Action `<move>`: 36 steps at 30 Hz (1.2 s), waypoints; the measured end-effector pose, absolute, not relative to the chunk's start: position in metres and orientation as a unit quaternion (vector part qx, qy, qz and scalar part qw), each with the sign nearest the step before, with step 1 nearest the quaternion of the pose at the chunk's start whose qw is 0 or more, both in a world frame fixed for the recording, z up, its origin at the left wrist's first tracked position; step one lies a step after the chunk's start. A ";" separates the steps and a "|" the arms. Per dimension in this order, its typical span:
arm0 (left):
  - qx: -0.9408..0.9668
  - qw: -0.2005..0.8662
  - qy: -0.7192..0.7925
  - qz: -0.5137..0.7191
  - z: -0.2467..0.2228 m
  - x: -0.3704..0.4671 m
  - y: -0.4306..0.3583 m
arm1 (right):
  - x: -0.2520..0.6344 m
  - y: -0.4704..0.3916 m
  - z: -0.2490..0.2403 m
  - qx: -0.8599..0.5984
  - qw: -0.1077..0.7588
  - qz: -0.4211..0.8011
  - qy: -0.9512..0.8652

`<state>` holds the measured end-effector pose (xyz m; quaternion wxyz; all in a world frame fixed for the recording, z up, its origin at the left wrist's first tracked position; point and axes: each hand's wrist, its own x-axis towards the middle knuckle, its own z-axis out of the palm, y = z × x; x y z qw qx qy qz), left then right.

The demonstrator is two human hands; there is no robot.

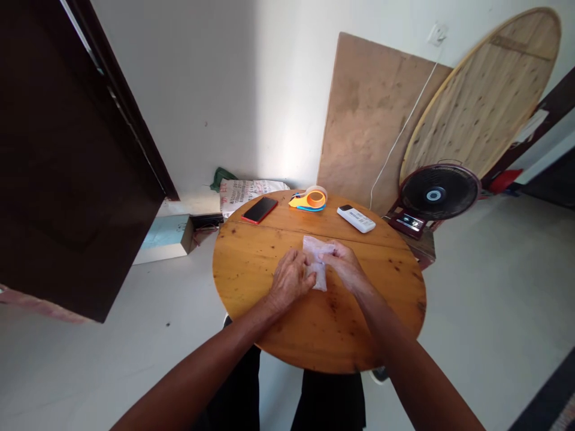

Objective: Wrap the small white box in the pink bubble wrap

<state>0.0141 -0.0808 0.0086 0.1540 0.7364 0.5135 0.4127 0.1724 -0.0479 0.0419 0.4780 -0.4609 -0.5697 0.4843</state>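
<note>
A whitish, translucent packet that looks like bubble wrap point(318, 276) lies on the round wooden table point(251, 287), between my two hands. My left hand point(290, 278) grips its left side, the fingertips on its upper part and the thumb lower down. With thumb and fingers, my right hand point(344, 263) pinches its upper right edge. Whether anything is inside the packet cannot be made out. Beyond the hands, an orange and blue tape dispenser point(309, 199) rests near the table's far edge.
A dark phone with a red edge point(260, 211) lies at the table's far left. A white remote-like device point(356, 219) lies at the far right. Past the table stand a fan point(433, 196), a leaning board point(372, 114) and a round wooden tabletop point(485, 96). A printed sack point(245, 191) is by the wall.
</note>
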 end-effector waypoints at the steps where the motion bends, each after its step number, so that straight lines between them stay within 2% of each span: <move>1: 0.721 0.158 0.532 0.415 0.007 0.015 -0.082 | 0.172 -0.051 0.041 -0.463 0.478 0.477 -0.575; 5: 0.670 0.196 0.550 0.459 -0.004 0.019 -0.081 | 0.170 -0.064 0.035 -0.480 0.465 0.426 -0.611; 12: 0.693 0.257 0.435 0.513 -0.014 0.018 -0.074 | 0.175 -0.085 0.022 -0.465 0.440 0.319 -0.699; 18: 0.728 0.260 0.398 0.494 -0.007 0.012 -0.078 | 0.181 -0.095 0.022 -0.452 0.412 0.271 -0.744; 24: 0.766 0.278 0.395 0.425 0.003 -0.003 -0.084 | 0.189 -0.104 0.022 -0.437 0.368 0.186 -0.799; 29: 0.832 0.227 0.344 0.372 0.007 -0.019 -0.092 | 0.193 -0.113 0.015 -0.394 0.345 0.091 -0.847; 36: 0.841 0.227 0.323 0.370 -0.001 -0.014 -0.085 | 0.192 -0.112 -0.003 -0.392 0.347 0.048 -0.851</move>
